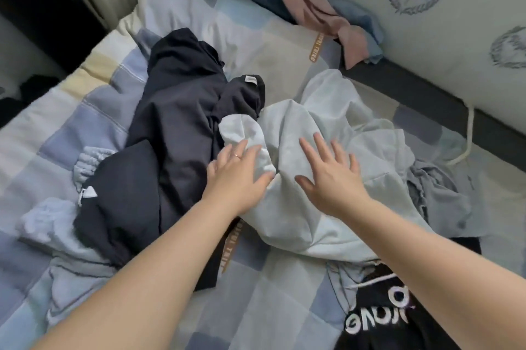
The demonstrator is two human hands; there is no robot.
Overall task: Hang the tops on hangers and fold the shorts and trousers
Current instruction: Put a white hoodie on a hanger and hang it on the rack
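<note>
Pale garment is touched by left hand and right hand, fingers straight, nothing gripped. Sorting appears in hand; identification as top or trousers is required next.

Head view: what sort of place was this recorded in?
Probably a bedroom: loose clothes lie on a checked quilt, with a pillow at the far end and a padded printed panel along the right side.

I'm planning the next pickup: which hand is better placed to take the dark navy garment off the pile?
Left, probably. The left hand lies at the edge of the navy garment; the right hand rests flat on the pale garment, farther away.
</note>
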